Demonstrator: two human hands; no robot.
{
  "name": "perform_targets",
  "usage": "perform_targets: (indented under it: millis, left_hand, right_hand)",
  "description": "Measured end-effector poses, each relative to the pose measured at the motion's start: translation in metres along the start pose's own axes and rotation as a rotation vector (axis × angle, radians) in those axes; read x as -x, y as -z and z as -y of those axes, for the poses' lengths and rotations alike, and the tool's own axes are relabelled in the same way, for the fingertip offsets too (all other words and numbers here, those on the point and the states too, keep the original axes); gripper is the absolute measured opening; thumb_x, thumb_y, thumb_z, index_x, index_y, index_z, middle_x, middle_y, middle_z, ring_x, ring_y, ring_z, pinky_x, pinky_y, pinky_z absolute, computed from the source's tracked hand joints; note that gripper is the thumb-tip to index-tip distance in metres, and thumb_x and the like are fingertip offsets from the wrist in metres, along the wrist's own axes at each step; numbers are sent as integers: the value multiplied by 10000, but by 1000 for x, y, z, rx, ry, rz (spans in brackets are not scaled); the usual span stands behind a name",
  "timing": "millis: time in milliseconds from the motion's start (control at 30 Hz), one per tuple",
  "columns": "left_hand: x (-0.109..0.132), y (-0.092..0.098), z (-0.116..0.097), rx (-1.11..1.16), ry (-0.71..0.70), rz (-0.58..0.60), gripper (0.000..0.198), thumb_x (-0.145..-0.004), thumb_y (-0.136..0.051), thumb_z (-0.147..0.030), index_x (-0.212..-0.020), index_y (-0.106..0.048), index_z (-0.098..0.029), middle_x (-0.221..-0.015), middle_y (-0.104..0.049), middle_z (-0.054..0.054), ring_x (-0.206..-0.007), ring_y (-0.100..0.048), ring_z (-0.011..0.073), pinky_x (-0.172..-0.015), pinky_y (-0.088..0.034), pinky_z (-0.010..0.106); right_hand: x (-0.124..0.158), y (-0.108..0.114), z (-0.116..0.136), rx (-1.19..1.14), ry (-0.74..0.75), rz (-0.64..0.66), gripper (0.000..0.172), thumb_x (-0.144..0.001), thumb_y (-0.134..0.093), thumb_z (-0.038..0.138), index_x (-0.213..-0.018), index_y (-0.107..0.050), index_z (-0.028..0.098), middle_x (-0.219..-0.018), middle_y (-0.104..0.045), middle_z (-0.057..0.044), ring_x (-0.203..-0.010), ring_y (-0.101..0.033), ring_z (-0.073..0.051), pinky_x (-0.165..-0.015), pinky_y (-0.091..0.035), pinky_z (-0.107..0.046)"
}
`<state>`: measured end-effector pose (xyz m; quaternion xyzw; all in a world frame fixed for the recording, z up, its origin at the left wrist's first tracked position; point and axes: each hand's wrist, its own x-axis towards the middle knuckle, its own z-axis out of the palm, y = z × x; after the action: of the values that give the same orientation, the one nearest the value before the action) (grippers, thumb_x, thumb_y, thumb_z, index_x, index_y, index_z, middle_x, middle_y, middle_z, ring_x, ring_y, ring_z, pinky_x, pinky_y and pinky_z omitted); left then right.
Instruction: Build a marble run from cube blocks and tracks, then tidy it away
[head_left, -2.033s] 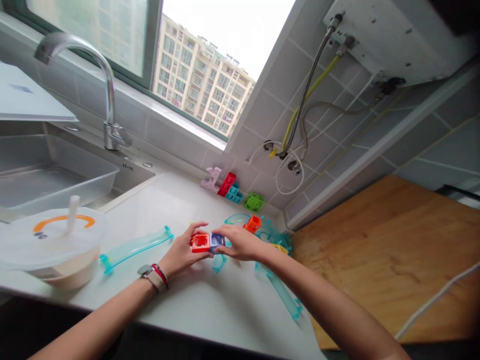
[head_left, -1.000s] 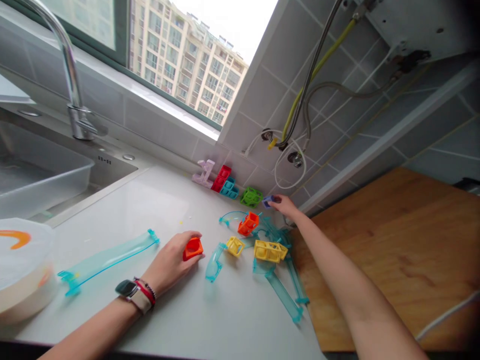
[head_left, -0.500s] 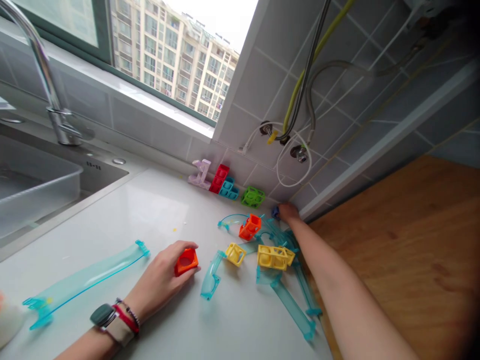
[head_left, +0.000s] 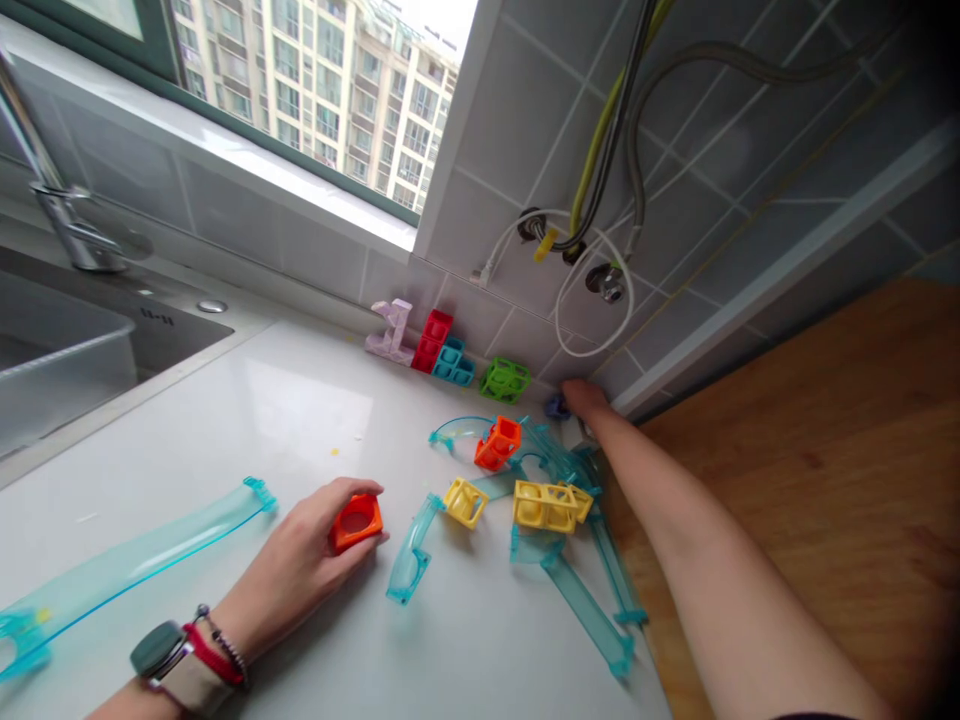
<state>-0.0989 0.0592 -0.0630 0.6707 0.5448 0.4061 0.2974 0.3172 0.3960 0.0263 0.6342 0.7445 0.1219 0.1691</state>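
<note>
My left hand [head_left: 300,545] curls its thumb and fingers round an orange cube block [head_left: 357,520] that rests on the white counter. At the far right corner, my right hand [head_left: 585,398] grips a small purple block [head_left: 557,406], its fingertips partly hidden. Just below that hand lies a heap of clear teal track pieces [head_left: 562,460]. Another orange block [head_left: 498,443] stands tilted beside them. Yellow blocks [head_left: 546,507] sit in front, and a single yellow block [head_left: 465,502] touches a short teal chute [head_left: 411,560].
Along the wall stand a pale pink piece [head_left: 391,332], a red block [head_left: 433,340], light-blue blocks [head_left: 453,362] and a green block [head_left: 505,380]. A long teal track [head_left: 150,550] lies left of my left hand. The sink [head_left: 172,345] is at far left; hoses [head_left: 600,170] hang over the corner.
The view has shifted, so most things sit slightly further left. My left hand still holds the orange cube. My right hand stays at the corner with the purple block, which now shows more.
</note>
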Motion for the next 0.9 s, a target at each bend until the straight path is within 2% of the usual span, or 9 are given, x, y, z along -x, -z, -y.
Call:
perform_targets:
  millis: [100,200,300,467,533,633,700,800,900]
  left_hand:
    - [-1,0,-1,-8,6,2,378,-916,-642,-472,-1219,-587,-254,-1056,-764,69,-888,-762,245,-754,-610,332]
    - [-1,0,-1,-10,11,5,380,-921,-634,-478,-1222,-585,-253,-1076,-762,69,-908,-762,242,-761,-608,326]
    - [0,-1,2,-1,15,0,402,-917,-642,-472,-1248,-577,-253,-1083,-760,65,-911,-761,239,-761,-607,321]
    - [1,-2,6,24,33,-82,537,-876,-698,-494,-1323,-530,-250,-1076,-746,69,-857,-747,235,-753,-610,350]
    - [1,-2,5,45,42,-103,581,-865,-710,-485,-1354,-501,-253,-1120,-734,83,-879,-742,238,-780,-613,372]
    - [1,-2,4,98,46,-99,593,-872,-696,-416,-1391,-449,-269,-1186,-717,90,-894,-742,229,-829,-610,396]
    - [0,-3,4,114,39,-92,605,-863,-690,-379,-1402,-434,-278,-1197,-713,84,-896,-739,226,-842,-607,403]
    - [-1,-3,8,112,22,-75,640,-834,-700,-355,-1412,-434,-282,-1190,-714,81,-918,-731,232,-858,-598,406]
    - [-1,-4,10,120,0,-61,651,-828,-681,-315,-1426,-428,-278,-1223,-703,86,-946,-726,227,-888,-584,399]
  right_hand:
    - [-2,14,-6,-7,-24,-16,357,-994,-652,368,-1295,-616,178,-1310,-633,-102,-1106,-663,-241,-934,-582,-455]
    - [4,24,-2,-42,-18,-54,278,-991,-645,320,-1192,-686,133,-1211,-691,-159,-1085,-682,-269,-930,-555,-432]
    - [14,31,10,-96,23,-103,215,-982,-612,278,-1059,-752,133,-1082,-745,-202,-1054,-702,-306,-883,-514,-385]
    - [41,53,45,-195,131,-206,256,-1003,-547,341,-1030,-752,190,-1015,-778,-126,-973,-707,-261,-796,-468,-306]
    - [61,67,63,-228,188,-238,252,-1002,-550,356,-1010,-746,197,-997,-780,-102,-938,-701,-234,-780,-451,-281]
    - [105,91,95,-274,295,-301,256,-1011,-542,384,-987,-724,206,-1001,-768,-74,-916,-684,-203,-776,-432,-262]
    - [142,106,120,-351,464,-349,226,-1009,-551,350,-950,-707,197,-938,-752,-62,-846,-667,-184,-745,-420,-258]
    - [195,122,155,-366,698,-260,171,-994,-602,342,-989,-698,201,-902,-735,-37,-794,-650,-158,-690,-396,-244]
    - [229,135,173,-238,799,-171,149,-996,-605,325,-1064,-693,226,-1005,-742,-46,-844,-669,-168,-653,-369,-252]
